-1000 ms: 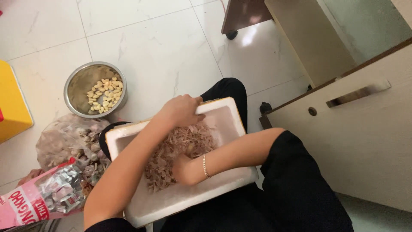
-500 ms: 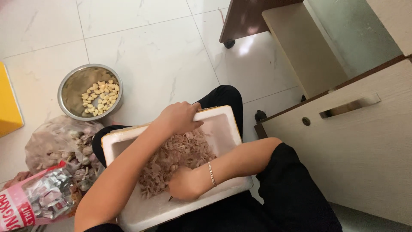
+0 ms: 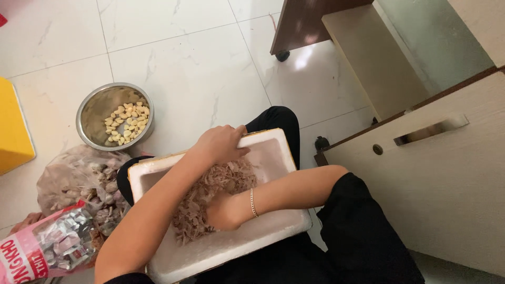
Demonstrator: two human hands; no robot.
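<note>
A white foam box [image 3: 273, 231] rests on my lap, holding a heap of dry pinkish garlic skins [image 3: 202, 197]. My left hand [image 3: 221, 143] lies on the heap by the box's far rim. Its fingers are curled down into the skins, so whatever they hold is hidden. My right hand [image 3: 225, 211], with a thin bracelet on the wrist, is dug into the middle of the heap with its fingers buried.
A steel bowl [image 3: 87, 113] with peeled garlic cloves stands on the tiled floor at the far left. A clear bag of unpeeled garlic [image 3: 79, 181] and a pink printed packet [image 3: 37, 250] lie beside my left leg. A yellow block [image 3: 13, 131] is at the left and wooden furniture [image 3: 436, 173] at the right.
Both hands stay in the box at nearly the same spots, with the right hand slightly deeper in the skins. The view has drifted a little.
</note>
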